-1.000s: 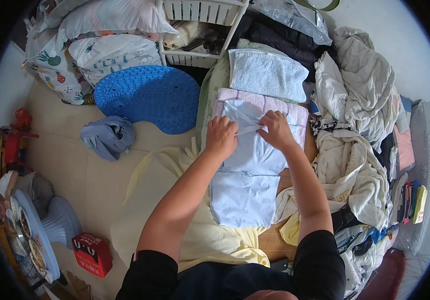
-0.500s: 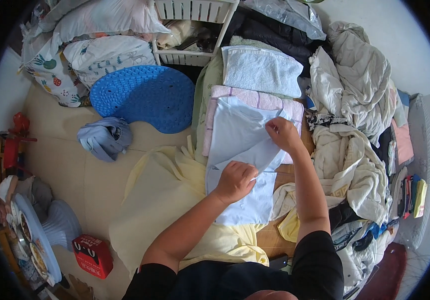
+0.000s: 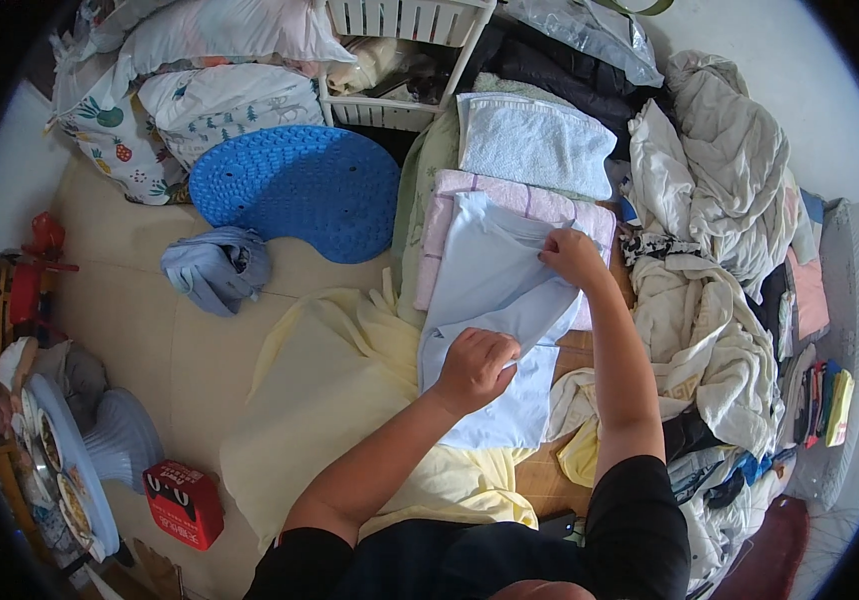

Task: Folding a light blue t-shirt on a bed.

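A pale blue garment (image 3: 490, 290) lies flat in front of me, partly folded, over a yellow sheet (image 3: 340, 400) and a pink striped towel (image 3: 520, 200). My left hand (image 3: 477, 362) is closed on the garment's fold near its middle. My right hand (image 3: 572, 255) pinches the garment's upper right edge, next to the pink towel. A folded light blue towel (image 3: 535, 145) lies just beyond the pink one.
A round blue mat (image 3: 300, 185) and a crumpled blue-grey cloth (image 3: 218, 268) lie to the left. A heap of pale clothes (image 3: 720, 250) fills the right side. A white basket (image 3: 405, 20) and pillows (image 3: 220, 100) stand at the back. A red box (image 3: 182, 500) sits bottom left.
My left hand has come down from the garment's top edge to its middle, bringing the fold with it. My right hand stays at the upper right edge.
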Motion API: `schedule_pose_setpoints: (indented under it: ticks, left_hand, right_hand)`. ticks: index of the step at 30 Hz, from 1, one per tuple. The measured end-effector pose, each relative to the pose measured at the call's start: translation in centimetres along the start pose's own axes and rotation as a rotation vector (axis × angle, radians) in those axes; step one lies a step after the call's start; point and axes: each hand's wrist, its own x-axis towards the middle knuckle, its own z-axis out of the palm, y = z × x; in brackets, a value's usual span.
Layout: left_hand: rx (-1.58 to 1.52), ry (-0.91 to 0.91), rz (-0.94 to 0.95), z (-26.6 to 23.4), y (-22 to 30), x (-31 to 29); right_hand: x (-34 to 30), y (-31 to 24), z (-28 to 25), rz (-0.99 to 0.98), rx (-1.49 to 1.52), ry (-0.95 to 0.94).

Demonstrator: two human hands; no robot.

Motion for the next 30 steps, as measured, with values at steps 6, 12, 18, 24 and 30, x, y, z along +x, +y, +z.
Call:
schedule_pose_setpoints:
  ticks: [6, 12, 18, 24, 30]
  left_hand:
    - [0.001, 0.016, -0.039, 0.3, -0.4, 0.1]
    - [-0.006, 0.036, -0.077, 0.3, -0.5, 0.5]
    - [0.004, 0.040, -0.083, 0.3, -0.7, 1.4]
    - [-0.104, 0.071, -0.296, -1.9, -3.3, 4.4]
    - [-0.106, 0.118, -0.405, -1.0, -10.7, 9.6]
  right_hand:
    - [-0.2, -0.7, 1.4, 0.027, 0.048, 0.075]
    - [2.6, -4.9, 0.3, -0.179, 0.266, 0.263]
    - [6.8, -6.9, 1.8, -0.168, 0.367, 0.022]
    - [4.9, -5.0, -0.7, -0.107, 0.674, 0.158]
    - [-0.7, 1.4, -3.9, -0.052, 0.505, -0.195]
